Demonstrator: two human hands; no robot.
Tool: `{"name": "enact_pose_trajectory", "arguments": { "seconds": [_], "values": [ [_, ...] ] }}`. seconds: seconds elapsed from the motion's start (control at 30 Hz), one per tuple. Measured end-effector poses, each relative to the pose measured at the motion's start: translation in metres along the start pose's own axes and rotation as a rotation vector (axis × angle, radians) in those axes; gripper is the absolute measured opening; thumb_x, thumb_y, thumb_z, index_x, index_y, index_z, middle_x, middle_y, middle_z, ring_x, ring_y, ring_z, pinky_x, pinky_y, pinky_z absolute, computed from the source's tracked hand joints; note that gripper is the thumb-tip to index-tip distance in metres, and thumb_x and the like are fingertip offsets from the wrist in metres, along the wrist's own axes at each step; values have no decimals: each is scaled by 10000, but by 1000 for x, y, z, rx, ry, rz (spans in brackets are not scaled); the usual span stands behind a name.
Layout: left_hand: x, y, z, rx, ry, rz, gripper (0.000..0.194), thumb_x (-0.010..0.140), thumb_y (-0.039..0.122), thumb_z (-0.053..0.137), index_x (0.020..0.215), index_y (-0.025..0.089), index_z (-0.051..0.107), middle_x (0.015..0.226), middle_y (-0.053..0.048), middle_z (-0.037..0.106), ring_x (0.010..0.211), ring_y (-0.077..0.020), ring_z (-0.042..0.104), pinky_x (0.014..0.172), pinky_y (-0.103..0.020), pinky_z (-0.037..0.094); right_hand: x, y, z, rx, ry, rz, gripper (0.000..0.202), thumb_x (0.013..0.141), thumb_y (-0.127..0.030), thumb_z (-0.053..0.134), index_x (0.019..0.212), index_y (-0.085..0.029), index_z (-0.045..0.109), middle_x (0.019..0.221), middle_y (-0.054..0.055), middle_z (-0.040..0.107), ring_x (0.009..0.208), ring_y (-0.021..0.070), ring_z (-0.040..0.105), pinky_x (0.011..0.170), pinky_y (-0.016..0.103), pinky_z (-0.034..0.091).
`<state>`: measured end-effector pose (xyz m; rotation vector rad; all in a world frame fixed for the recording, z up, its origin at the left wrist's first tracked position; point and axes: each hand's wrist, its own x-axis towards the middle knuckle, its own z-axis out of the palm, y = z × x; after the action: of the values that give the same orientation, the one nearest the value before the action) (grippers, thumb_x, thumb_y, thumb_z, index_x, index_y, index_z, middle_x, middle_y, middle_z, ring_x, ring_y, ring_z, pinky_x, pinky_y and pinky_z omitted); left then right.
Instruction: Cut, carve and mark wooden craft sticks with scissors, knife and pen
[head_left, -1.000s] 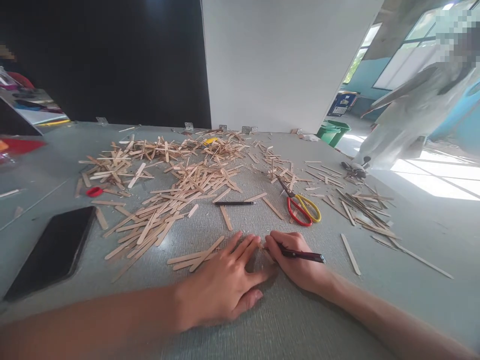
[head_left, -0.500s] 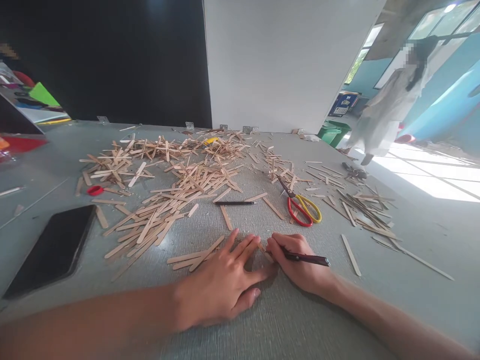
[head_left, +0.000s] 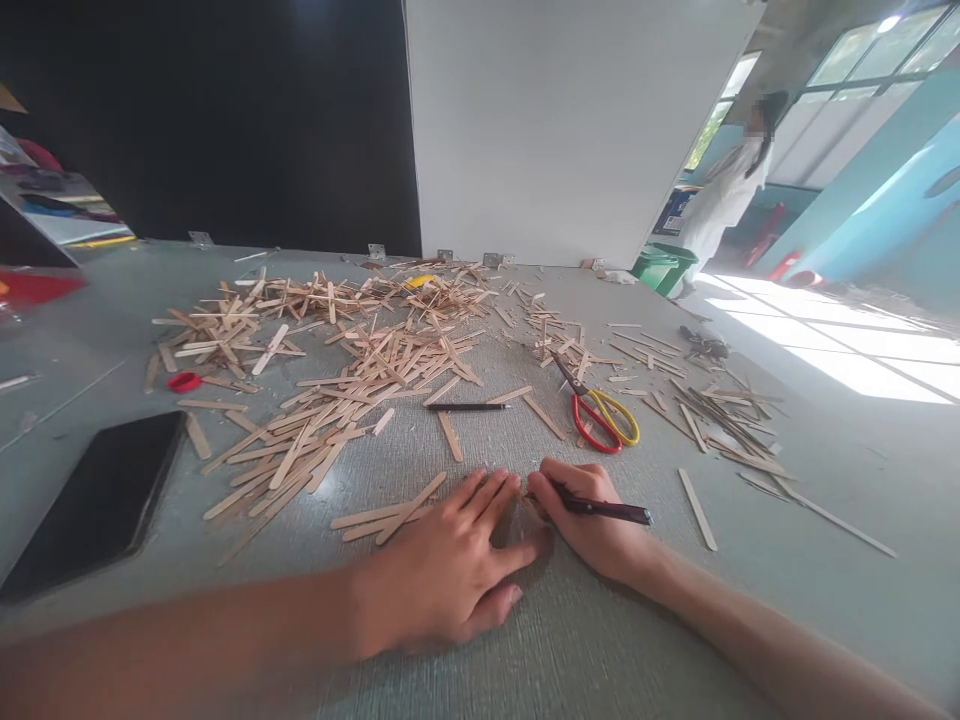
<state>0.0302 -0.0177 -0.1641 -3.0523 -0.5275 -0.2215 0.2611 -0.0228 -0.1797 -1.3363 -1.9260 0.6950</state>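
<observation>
My right hand (head_left: 589,515) is closed round a dark pen (head_left: 611,508), its back end pointing right and its tip hidden by my fingers. My left hand (head_left: 465,560) lies palm down with its fingers stretched out, close to the right hand. Between the fingertips of both hands a bit of wooden stick (head_left: 529,496) shows on the table; most of it is covered. Several craft sticks (head_left: 386,520) lie just beyond my left hand. Scissors with red and yellow handles (head_left: 606,420) rest past my right hand, and a thin black pen (head_left: 469,406) lies further left.
A large heap of craft sticks (head_left: 390,355) spreads over the grey table (head_left: 420,690). A black phone (head_left: 94,500) and a red ring (head_left: 184,382) are at the left. Thin strips (head_left: 727,420) lie at the right. Behind stands a black and white panel (head_left: 555,130); a person in white (head_left: 724,200) is beyond.
Both hands keep almost the same pose, with only a slight shift of the right hand and its pen. The person in the background has moved left, and the view has shifted slightly.
</observation>
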Motion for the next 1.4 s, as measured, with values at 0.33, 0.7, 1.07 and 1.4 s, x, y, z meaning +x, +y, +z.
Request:
{"name": "enact_pose_trajectory", "arguments": {
  "seconds": [0.33, 0.7, 1.07, 1.4],
  "values": [
    [1, 1, -4, 29, 22, -6, 506, 1063, 440, 542, 1524, 230, 556, 1532, -230, 602, 1418, -439, 570, 1149, -556, 436, 0, -1, 0, 3, -13, 15, 444, 1087, -382, 478, 669, -242, 425, 569, -68, 438, 530, 123, 357, 544, 287, 282],
    [1, 2, -2, -3, -13, -8, 538, 1066, 415, 525, 1560, 200, 516, 1567, -274, 551, 1446, -470, 538, 1158, -577, 431, 0, -1, 0, 2, -8, 10, 439, 1079, -368, 488, 665, -243, 413, 563, -73, 414, 532, 123, 341, 548, 292, 281],
    [2, 1, -3, -20, -48, -5, 497, 1074, 409, 508, 1525, 203, 542, 1571, -301, 533, 1466, -491, 508, 1157, -594, 462, 0, -1, 0, 25, -28, -6, 429, 1085, -377, 477, 687, -250, 381, 582, -68, 419, 540, 123, 348, 536, 284, 287],
    [1, 0, -5, -78, -48, -23, 583, 1060, 416, 552, 1620, 277, 468, 1629, -222, 505, 1492, -462, 483, 1189, -614, 407, -3, 1, -3, 25, -66, -45, 438, 1105, -360, 467, 707, -253, 318, 602, -78, 344, 557, 126, 308, 540, 283, 272]
  ]
}}
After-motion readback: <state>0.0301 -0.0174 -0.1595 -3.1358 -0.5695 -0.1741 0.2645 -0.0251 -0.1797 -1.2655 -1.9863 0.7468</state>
